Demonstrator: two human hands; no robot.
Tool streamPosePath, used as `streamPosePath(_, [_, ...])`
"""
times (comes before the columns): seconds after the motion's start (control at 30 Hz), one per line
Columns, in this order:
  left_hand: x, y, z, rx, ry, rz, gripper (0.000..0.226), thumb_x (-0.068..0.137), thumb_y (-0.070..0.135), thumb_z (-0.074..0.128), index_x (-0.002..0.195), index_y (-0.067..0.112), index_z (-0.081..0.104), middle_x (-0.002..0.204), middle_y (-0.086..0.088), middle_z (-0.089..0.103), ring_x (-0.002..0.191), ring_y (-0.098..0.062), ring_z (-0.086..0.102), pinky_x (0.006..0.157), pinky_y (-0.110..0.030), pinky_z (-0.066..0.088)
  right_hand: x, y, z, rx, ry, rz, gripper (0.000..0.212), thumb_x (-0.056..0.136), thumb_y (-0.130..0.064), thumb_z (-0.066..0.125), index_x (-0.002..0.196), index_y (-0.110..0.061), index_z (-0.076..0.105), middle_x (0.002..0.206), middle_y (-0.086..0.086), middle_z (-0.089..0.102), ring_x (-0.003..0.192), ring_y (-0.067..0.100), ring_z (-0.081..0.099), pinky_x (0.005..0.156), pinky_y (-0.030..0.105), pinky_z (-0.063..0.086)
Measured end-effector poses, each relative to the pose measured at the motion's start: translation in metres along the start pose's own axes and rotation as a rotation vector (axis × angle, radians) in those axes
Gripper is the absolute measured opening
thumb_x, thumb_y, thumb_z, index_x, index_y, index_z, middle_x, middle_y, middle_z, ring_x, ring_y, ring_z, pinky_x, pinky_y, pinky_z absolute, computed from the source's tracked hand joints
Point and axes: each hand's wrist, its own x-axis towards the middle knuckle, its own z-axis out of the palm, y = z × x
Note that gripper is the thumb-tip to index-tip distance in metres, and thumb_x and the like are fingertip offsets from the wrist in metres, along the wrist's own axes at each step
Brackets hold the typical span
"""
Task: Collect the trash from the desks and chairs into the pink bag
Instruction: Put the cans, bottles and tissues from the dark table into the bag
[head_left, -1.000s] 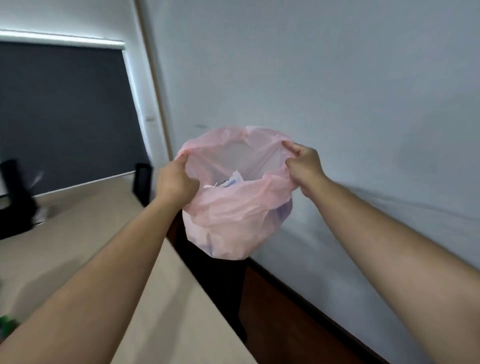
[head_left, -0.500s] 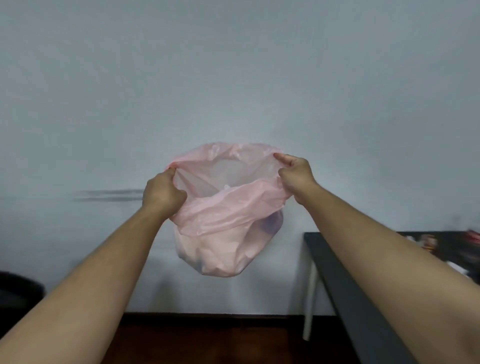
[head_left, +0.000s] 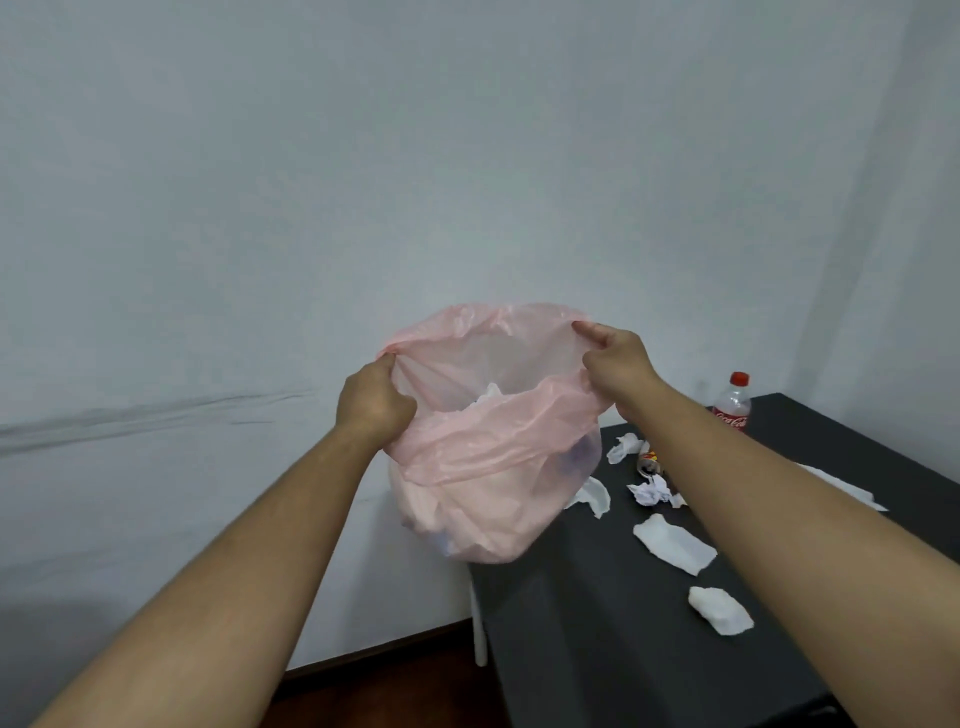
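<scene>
I hold the pink bag (head_left: 488, 483) up in front of me with its mouth spread wide. My left hand (head_left: 371, 402) pinches the left rim and my right hand (head_left: 618, 364) pinches the right rim. White crumpled paper shows inside it. To the right stands a black desk (head_left: 587, 623) strewn with trash: several white tissues (head_left: 672, 543), a crumpled paper ball (head_left: 652, 491), a small can (head_left: 649, 462) lying on its side and a clear cola bottle (head_left: 733, 401) with a red cap at the back. The bag hangs over the desk's left edge.
A plain grey wall (head_left: 363, 182) fills the background. The desk's white leg (head_left: 480, 629) stands on a dark wooden floor (head_left: 405, 686) at the bottom. My right forearm hides part of the desk top.
My view has swung right, away from the beige desk and window, along the wall to the black desk. Both hands kept their hold on the bag's rim.
</scene>
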Motion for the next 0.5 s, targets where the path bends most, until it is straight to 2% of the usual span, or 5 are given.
streamPosePath(0.13, [0.029,0.013,0.05,-0.007,-0.073,-0.009,0.06,0.081,0.002,0.051,0.139,0.014,0.045,0.118,-0.014,0.063,0.108,-0.034,0.057,0.086,-0.032,0.046,0.04,0.037,-0.011,-0.029,-0.004,0.035,0.067,0.081,0.012,0.031,0.136,-0.02,0.052,0.14,-0.004,0.051,0.121,0.02,0.054,0.097,0.029,0.048])
streamPosePath(0.2, [0.044,0.014,0.07,-0.011,-0.105,-0.003,0.06,0.08,0.001,0.05,0.139,0.014,0.045,0.118,-0.014,0.063,0.108,-0.034,0.057,0.086,-0.032,0.046,0.059,0.054,-0.008,-0.033,-0.005,0.063,0.068,0.081,0.011,0.03,0.138,-0.021,0.049,0.141,-0.004,0.049,0.121,0.021,0.054,0.094,0.03,0.048])
streamPosePath(0.33, [0.08,0.004,0.108,-0.021,-0.191,0.001,0.061,0.081,0.002,0.05,0.141,0.015,0.043,0.12,-0.013,0.061,0.109,-0.032,0.055,0.086,-0.032,0.045,0.094,0.086,0.011,-0.078,-0.005,0.114,0.068,0.081,0.012,0.031,0.14,-0.019,0.046,0.145,-0.002,0.045,0.13,0.019,0.046,0.107,0.028,0.04])
streamPosePath(0.5, [0.127,-0.02,0.153,-0.033,-0.303,0.021,0.062,0.084,0.004,0.053,0.144,0.015,0.039,0.128,-0.014,0.058,0.114,-0.033,0.053,0.091,-0.03,0.043,0.132,0.118,0.04,-0.156,0.027,0.181,0.065,0.085,0.013,0.033,0.142,-0.017,0.043,0.149,-0.002,0.041,0.136,0.02,0.04,0.102,0.021,0.034])
